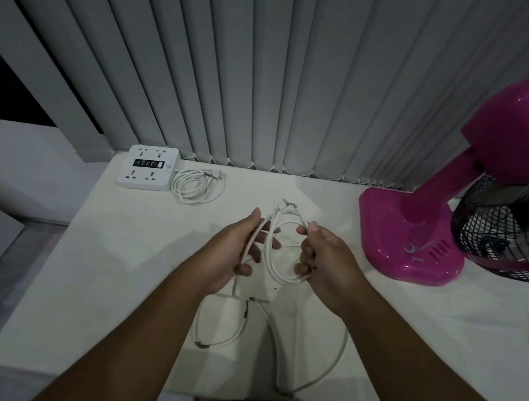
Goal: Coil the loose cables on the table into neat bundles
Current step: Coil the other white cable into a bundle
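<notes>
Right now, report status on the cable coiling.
Left hand and right hand both gripping the half-coiled white cable. Tail trailing loose on the white table. Nothing obstructing.

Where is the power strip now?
In the head view the power strip lies at the table's far left corner, below the blinds, its coiled cord just right of it.

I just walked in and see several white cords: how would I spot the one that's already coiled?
Start at the white square power strip at the table's far left, by the blinds. The coiled white cord lies flat just right of it, the only cable wound into neat rings with no hand touching it.
</notes>
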